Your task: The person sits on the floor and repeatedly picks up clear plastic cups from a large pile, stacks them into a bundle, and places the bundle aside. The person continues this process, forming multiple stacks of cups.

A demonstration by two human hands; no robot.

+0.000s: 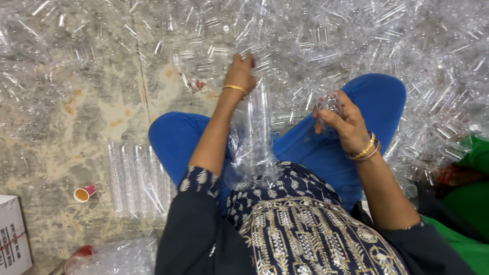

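Observation:
I sit cross-legged on the floor in blue trousers. My left hand [240, 73] is raised in front of me, gripping the top of a long clear plastic sleeve [254, 137] filled with a stack of small clear containers; the sleeve runs down to my lap. My right hand [342, 118] holds one small clear plastic container [328, 103] between its fingers, over my right knee. A big heap of loose clear containers [326, 40] covers the floor ahead and to the right.
Several filled clear sleeves [135, 178] lie side by side on the floor at my left. A small paper cup [84, 193] lies on its side nearby. A cardboard box [12, 237] stands at the bottom left. Green cloth [471, 203] at the right.

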